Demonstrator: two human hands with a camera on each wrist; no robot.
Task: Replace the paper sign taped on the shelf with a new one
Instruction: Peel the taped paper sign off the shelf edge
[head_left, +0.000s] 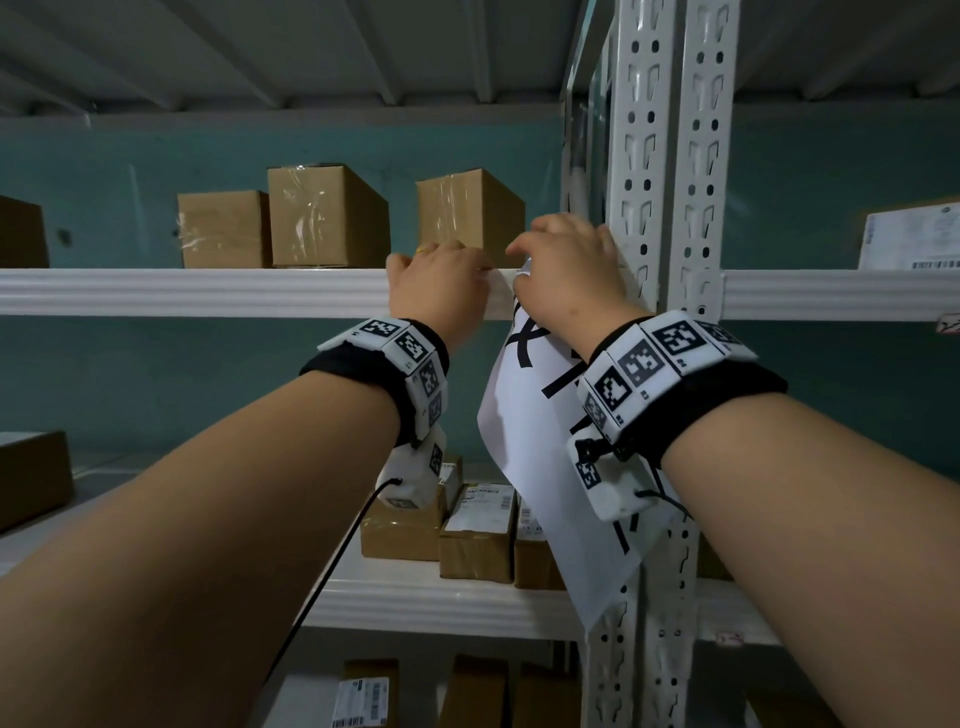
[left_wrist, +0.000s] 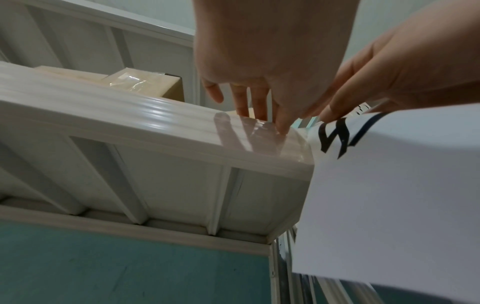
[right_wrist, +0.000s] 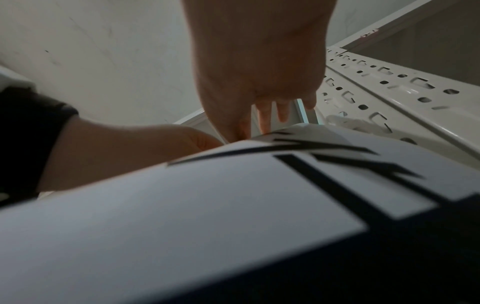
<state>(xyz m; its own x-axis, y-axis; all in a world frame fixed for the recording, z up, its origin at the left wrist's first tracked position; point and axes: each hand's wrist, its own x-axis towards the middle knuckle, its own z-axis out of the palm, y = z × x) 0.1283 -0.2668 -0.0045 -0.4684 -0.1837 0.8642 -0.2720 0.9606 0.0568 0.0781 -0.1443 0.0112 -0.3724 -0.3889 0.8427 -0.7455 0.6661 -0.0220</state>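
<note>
A white paper sign (head_left: 524, 431) with large black strokes hangs askew from the white shelf beam (head_left: 208, 291), next to the perforated upright (head_left: 670, 156). My left hand (head_left: 441, 275) lies on the beam with straight fingers (left_wrist: 281, 125) pressing a strip of clear tape (left_wrist: 249, 137) at the sign's top left corner. My right hand (head_left: 561, 260) lies flat over the sign's top edge beside the upright, its fingers (right_wrist: 283, 111) extended. The wrist views show the sign (left_wrist: 389, 195) (right_wrist: 207, 205) bulging outward below both hands. The sign's top edge is hidden.
Taped cardboard boxes (head_left: 327, 213) (head_left: 467, 213) stand on the shelf just behind the hands. More labelled parcels (head_left: 478, 540) sit on the shelf below, and another parcel (head_left: 909, 239) lies in the bay to the right. A teal wall backs the rack.
</note>
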